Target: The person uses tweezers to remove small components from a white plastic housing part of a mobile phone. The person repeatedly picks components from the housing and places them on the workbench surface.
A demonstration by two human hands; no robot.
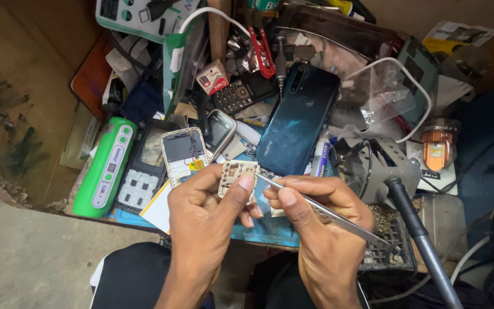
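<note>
Left hand (207, 212) pinches a small beige perforated keypad board (234, 176) between thumb and fingers, raised above the cluttered blue-matted workbench (264, 229). Right hand (321, 223) is closed around slim metal tweezers (321, 210), whose tips touch the board's right edge, just below the dark teal smartphone (298, 120) lying face down.

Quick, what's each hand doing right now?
Left hand: closed on a small beige perforated keypad frame.
Right hand: closed on thin metal tweezers.

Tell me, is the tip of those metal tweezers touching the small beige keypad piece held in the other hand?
Touching. In the head view the tweezers in the right hand reach their tip onto the edge of the keypad piece pinched by the left hand.
</note>
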